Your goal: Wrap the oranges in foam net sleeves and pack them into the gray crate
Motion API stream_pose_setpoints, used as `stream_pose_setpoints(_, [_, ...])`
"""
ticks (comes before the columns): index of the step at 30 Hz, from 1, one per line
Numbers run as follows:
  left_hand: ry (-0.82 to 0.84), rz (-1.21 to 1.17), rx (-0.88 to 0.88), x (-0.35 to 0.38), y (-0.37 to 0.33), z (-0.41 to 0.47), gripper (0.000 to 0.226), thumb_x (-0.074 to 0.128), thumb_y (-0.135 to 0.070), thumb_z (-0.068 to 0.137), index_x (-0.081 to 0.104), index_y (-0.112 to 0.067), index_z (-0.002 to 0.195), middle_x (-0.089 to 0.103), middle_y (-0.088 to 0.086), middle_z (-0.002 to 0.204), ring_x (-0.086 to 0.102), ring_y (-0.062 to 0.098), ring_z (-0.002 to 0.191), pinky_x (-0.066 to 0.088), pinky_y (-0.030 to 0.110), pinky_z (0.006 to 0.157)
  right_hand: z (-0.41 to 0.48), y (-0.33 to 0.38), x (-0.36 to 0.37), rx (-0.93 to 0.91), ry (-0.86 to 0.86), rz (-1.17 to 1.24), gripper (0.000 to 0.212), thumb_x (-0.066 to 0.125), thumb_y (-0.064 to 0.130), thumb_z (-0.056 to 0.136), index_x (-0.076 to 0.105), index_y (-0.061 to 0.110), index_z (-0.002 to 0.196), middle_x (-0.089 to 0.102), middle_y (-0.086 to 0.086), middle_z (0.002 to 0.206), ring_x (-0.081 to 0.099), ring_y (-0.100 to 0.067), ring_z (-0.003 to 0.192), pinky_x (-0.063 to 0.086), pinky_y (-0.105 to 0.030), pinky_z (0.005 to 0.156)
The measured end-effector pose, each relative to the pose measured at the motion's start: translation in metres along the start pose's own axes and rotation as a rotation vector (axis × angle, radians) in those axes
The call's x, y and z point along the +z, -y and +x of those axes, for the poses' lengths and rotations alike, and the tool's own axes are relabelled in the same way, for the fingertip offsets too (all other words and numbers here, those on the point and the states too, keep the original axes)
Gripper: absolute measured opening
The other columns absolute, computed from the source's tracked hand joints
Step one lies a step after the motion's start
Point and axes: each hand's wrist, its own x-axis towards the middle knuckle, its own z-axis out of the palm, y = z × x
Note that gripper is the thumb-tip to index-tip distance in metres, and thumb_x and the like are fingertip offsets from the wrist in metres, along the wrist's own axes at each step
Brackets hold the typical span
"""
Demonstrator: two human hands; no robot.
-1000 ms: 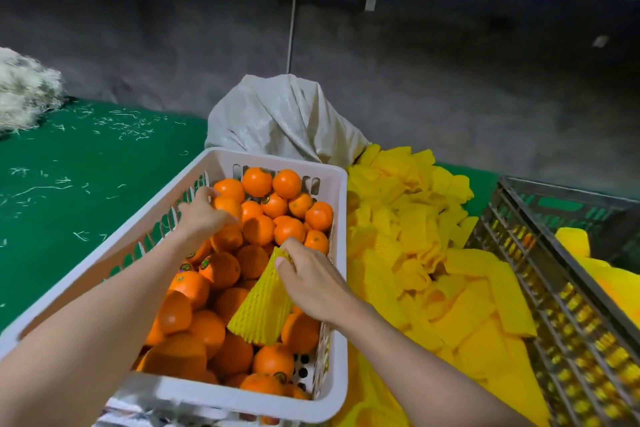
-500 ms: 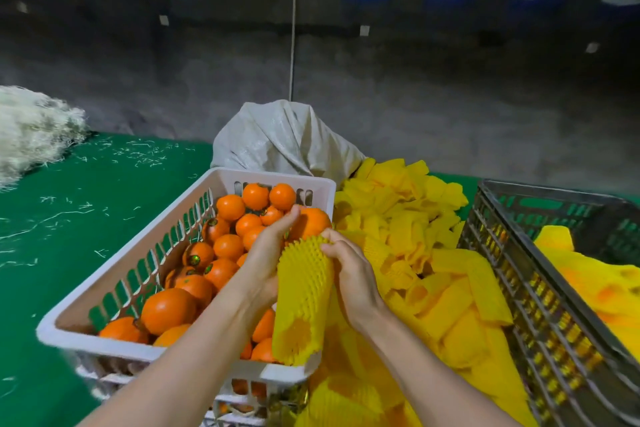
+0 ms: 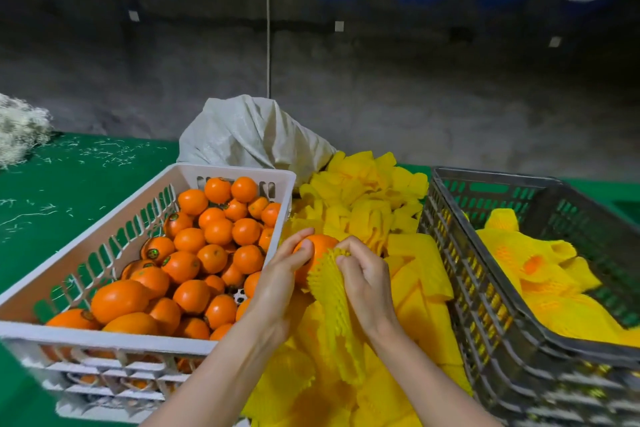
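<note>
My left hand (image 3: 282, 282) grips an orange (image 3: 320, 246) above the pile of yellow foam sleeves (image 3: 367, 218). My right hand (image 3: 363, 274) pinches the mouth of a yellow foam net sleeve (image 3: 329, 302) against that orange; the sleeve's tail hangs down between my wrists. The white crate (image 3: 114, 239) at the left holds several bare oranges (image 3: 207, 243). The gray crate (image 3: 485, 288) at the right holds several wrapped oranges (image 3: 530, 267).
A pale woven sack (image 3: 252, 135) stands behind the white crate. The green table (image 3: 69, 180) carries white scraps and a heap of white fibre (image 3: 20, 128) at the far left. A dark wall with posters runs behind.
My left hand took an orange out of the white crate and carried it right. My right hand brought the sleeve out of the crate to meet it over the sleeve pile.
</note>
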Motion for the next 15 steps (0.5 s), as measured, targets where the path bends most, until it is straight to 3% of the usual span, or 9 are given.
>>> stream_pose_setpoints(3, [0.045, -0.041, -0.029, 0.007, 0.01, -0.005, 0.028, 0.063, -0.035, 0.075, 0.071, -0.031, 0.102, 0.073, 0.007, 0.095, 0.071, 0.024, 0.079, 0.056, 0.035, 0.058, 0.005, -0.005, -0.017, -0.03, -0.078, -0.068, 0.017, 0.042, 0.015, 0.08, 0.054, 0.007, 0.071, 0.027, 0.006, 0.043, 0.027, -0.005, 0.041, 0.02, -0.018, 0.047])
stream_pose_setpoints(5, [0.098, -0.058, -0.049, 0.011, 0.014, -0.007, 0.03, 0.065, -0.037, 0.073, 0.072, -0.032, 0.102, 0.072, 0.007, 0.101, 0.069, 0.023, 0.084, 0.056, 0.037, 0.063, 0.008, -0.008, -0.027, -0.018, -0.098, -0.059, 0.016, 0.046, 0.011, 0.085, 0.055, 0.004, 0.074, 0.025, 0.008, 0.046, 0.026, -0.005, 0.04, 0.018, -0.019, 0.046])
stream_pose_setpoints(7, [0.16, -0.038, -0.068, 0.016, 0.014, -0.01, 0.05, 0.077, -0.036, 0.065, 0.066, -0.031, 0.114, 0.07, 0.006, 0.11, 0.067, 0.025, 0.097, 0.055, 0.045, 0.078, 0.009, -0.009, -0.032, 0.004, -0.109, -0.02, 0.015, 0.045, 0.015, 0.085, 0.051, 0.013, 0.072, 0.026, 0.008, 0.048, 0.025, -0.006, 0.042, 0.018, -0.023, 0.046])
stream_pose_setpoints(9, [0.15, -0.002, -0.054, 0.019, 0.017, -0.01, 0.078, 0.085, -0.023, 0.055, 0.053, -0.024, 0.126, 0.069, 0.009, 0.111, 0.068, 0.025, 0.093, 0.057, 0.04, 0.072, 0.008, -0.006, -0.031, 0.047, -0.154, 0.015, 0.016, 0.04, 0.021, 0.082, 0.043, 0.02, 0.067, 0.026, 0.007, 0.049, 0.024, -0.007, 0.044, 0.018, -0.029, 0.049])
stream_pose_setpoints(11, [0.056, -0.019, -0.008, 0.023, 0.019, -0.009, 0.075, 0.081, -0.016, 0.054, 0.049, -0.021, 0.121, 0.071, 0.009, 0.102, 0.069, 0.025, 0.087, 0.055, 0.036, 0.067, 0.005, -0.003, -0.026, 0.107, -0.215, 0.035, 0.021, 0.041, 0.02, 0.087, 0.04, 0.021, 0.066, 0.028, 0.008, 0.051, 0.025, -0.008, 0.046, 0.019, -0.032, 0.051])
stream_pose_setpoints(13, [0.018, -0.073, 0.021, 0.028, 0.024, -0.008, 0.064, 0.077, -0.023, 0.056, 0.053, -0.024, 0.116, 0.074, 0.003, 0.094, 0.067, 0.028, 0.09, 0.052, 0.04, 0.074, 0.003, -0.001, -0.019, 0.188, -0.274, 0.066, 0.029, 0.043, 0.013, 0.094, 0.04, 0.024, 0.068, 0.032, 0.008, 0.053, 0.028, -0.008, 0.049, 0.022, -0.033, 0.053])
stream_pose_setpoints(15, [-0.001, -0.139, 0.068, 0.03, 0.03, -0.004, 0.064, 0.075, -0.031, 0.061, 0.055, -0.026, 0.122, 0.072, 0.002, 0.106, 0.066, 0.026, 0.101, 0.053, 0.041, 0.081, -0.001, 0.001, -0.014, 0.244, -0.295, 0.084, 0.026, 0.042, 0.016, 0.096, 0.041, 0.027, 0.071, 0.04, 0.007, 0.058, 0.036, -0.01, 0.054, 0.027, -0.035, 0.055])
